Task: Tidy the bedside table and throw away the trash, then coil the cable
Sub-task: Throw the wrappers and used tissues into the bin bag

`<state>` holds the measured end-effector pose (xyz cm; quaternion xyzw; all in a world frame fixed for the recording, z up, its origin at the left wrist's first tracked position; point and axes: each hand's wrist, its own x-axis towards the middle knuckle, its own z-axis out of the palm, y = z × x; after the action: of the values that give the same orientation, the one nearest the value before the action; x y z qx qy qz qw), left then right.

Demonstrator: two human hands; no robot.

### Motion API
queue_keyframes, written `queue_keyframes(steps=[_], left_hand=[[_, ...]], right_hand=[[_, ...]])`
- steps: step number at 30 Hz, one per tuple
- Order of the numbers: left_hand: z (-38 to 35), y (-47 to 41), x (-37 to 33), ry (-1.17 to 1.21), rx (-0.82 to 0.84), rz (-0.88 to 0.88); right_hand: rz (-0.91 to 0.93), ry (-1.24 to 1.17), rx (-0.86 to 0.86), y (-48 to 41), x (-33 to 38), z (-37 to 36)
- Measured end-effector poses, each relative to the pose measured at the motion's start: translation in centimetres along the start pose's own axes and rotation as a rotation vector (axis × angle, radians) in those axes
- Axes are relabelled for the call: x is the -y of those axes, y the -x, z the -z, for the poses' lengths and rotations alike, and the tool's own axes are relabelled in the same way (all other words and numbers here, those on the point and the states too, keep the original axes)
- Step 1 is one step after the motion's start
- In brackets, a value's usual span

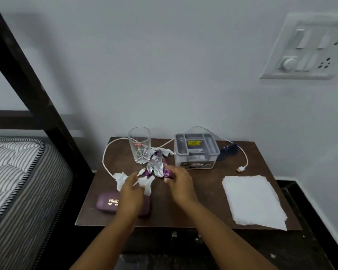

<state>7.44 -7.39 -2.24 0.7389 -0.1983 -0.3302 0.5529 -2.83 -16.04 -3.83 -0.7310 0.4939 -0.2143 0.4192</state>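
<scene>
Trash sits in the middle of the counter [203, 203]: a crumpled silver-and-purple wrapper [155, 166] just in front of the glass [139, 147], and a torn white tissue [119, 179] to its left.

Your right hand [177, 183] is at the wrapper's right edge. Its grip is clamped on the purple end between thumb and curled fingers, and the rest of the wrapper lies on the wood beside the foot of the glass.

Your left hand [131, 190] reaches over the tissue with fingers nearly straight, its grip apart. Whether the tips rest on the paper or hang just above it, I cannot tell.

The cable [105, 156] is white and uncoiled. Its small connector lies between your two hands, next to the wrapper. From there it runs under the tissue, loops out to the left and passes behind the glass. It then goes round the back of the grey box [195, 151] and curves down the right side, ending in a flat plug [241, 169] on bare wood.

More white scraps show between glass and box. Something dark blue [229, 152] lies just right of the box; what it is, I cannot tell.

A purple case [107, 203] lies near the front left edge, partly under your left wrist. A flat white napkin [252, 199] lies at the front right, well apart from both hands.

A striped mattress [18, 172] stands beside the counter on the left, and a switch plate [310, 47] is on the wall at upper right.
</scene>
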Motion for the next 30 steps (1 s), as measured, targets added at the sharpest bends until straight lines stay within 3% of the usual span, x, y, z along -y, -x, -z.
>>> queue_keyframes(steps=[5,10,13,19,23,27,30], left_hand=[[-1.2,-0.1,0.2,0.042,0.059,0.032],[-1.3,0.1,-0.2,0.056,0.058,0.019],[-1.3,0.6,-1.0,0.099,0.065,0.0],[-2.3,2.1,-3.1,0.299,0.139,0.094],[-3.7,4.8,-5.7,0.488,0.283,0.147],[-5.5,8.9,-6.6,0.504,0.369,0.211],[-8.2,13.2,-5.7,0.513,0.467,0.359]], right_hand=[[0.244,0.346,0.084,-1.3,-1.1,-2.5],[0.273,0.577,0.031,-1.7,-2.3,-2.7],[0.298,0.568,-0.003,-1.2,-1.9,-1.5],[0.596,0.551,-0.118,3.2,-0.2,4.0],[0.791,0.801,-0.041,7.4,0.8,9.0],[0.979,0.964,-0.044,11.8,-0.6,14.3],[0.997,1.109,-0.095,15.9,-3.5,18.2]])
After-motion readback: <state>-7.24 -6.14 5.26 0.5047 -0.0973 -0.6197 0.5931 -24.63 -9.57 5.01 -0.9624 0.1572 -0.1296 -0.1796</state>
